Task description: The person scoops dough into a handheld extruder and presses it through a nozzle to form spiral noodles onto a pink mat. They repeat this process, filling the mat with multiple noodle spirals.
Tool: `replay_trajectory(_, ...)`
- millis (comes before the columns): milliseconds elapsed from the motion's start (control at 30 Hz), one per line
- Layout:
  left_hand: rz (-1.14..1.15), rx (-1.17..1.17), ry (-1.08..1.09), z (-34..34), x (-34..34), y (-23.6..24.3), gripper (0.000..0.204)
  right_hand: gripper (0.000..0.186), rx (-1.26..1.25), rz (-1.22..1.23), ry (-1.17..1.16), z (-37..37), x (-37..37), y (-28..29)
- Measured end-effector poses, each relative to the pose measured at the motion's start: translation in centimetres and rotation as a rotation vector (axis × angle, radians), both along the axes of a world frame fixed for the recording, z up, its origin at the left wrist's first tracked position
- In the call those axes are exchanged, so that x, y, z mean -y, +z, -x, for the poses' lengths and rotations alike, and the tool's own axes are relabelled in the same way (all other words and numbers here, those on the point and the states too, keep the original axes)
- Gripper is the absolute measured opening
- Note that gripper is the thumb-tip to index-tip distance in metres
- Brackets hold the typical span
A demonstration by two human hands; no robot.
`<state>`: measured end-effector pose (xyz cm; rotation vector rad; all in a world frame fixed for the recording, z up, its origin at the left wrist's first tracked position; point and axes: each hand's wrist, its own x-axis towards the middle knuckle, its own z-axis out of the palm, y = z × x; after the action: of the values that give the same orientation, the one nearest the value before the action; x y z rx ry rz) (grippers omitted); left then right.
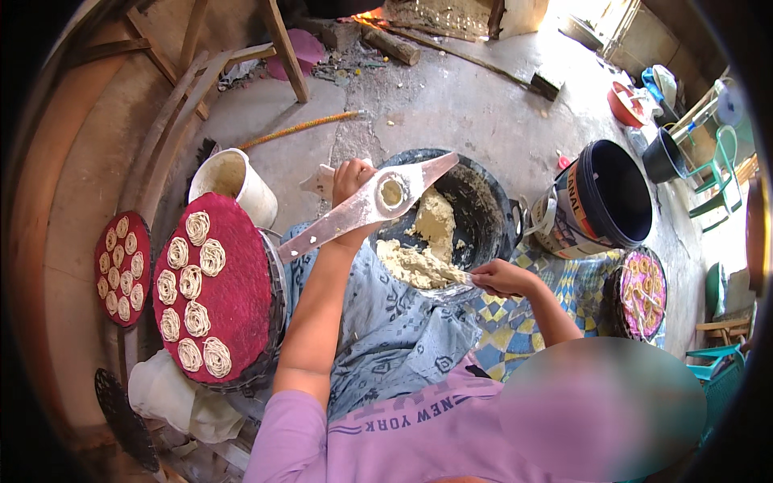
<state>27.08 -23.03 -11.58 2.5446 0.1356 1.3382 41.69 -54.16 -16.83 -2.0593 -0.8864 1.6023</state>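
Note:
My left hand [353, 179] grips a pale press tool [310, 229] with long flat handles and a round holed middle, held over the dark basin [491, 193]. My right hand [506, 278] is closed on a pale utensil [465, 276], its far end in the cream dough [435, 225] inside the basin. Left of my forearm, a large round red tray [233, 294] carries several coiled cream dough rosettes [196, 319]; a smaller red tray [121, 274] with similar rosettes lies beyond it. A white bucket [254, 193] stands behind the large tray.
A black bucket [555, 225] stands right of the basin, near a pink tray of coils [640, 294] and a patterned mat [547, 290]. Wooden frames [286, 56], a fire [366, 18], logs [390, 47] and a striped rod [302, 127] lie beyond. Green chairs [717, 181] are at the right.

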Motion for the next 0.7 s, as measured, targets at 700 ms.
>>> replay_trajectory(700,-0.020,-0.252,-0.180,-2.2,2.5,1.9,0.031,0.039,1.779,-0.438,0.566,7.2,-5.7,17.0)
